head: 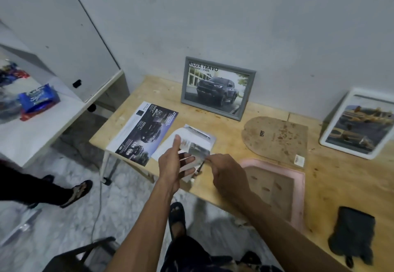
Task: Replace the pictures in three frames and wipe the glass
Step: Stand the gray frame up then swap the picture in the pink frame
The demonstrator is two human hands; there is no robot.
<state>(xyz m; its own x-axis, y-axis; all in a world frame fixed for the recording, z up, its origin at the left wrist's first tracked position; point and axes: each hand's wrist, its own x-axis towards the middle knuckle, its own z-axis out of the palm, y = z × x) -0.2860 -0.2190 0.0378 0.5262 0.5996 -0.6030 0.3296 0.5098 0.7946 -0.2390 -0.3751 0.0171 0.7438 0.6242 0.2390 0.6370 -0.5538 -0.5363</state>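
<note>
Both hands worked one small print (197, 152) above the table (332, 178) edge: left hand (172, 165) fingers spread flat behind it, right hand (223, 171) pinching its edge for alignment.

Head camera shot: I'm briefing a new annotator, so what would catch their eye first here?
Probably the grey frame with a dark pickup picture, leaning on the wall at the back of the wooden table. Next, the left hand and right hand meeting over a small blurred print near the table's front edge. A pink frame lies face down just right of them.
</note>
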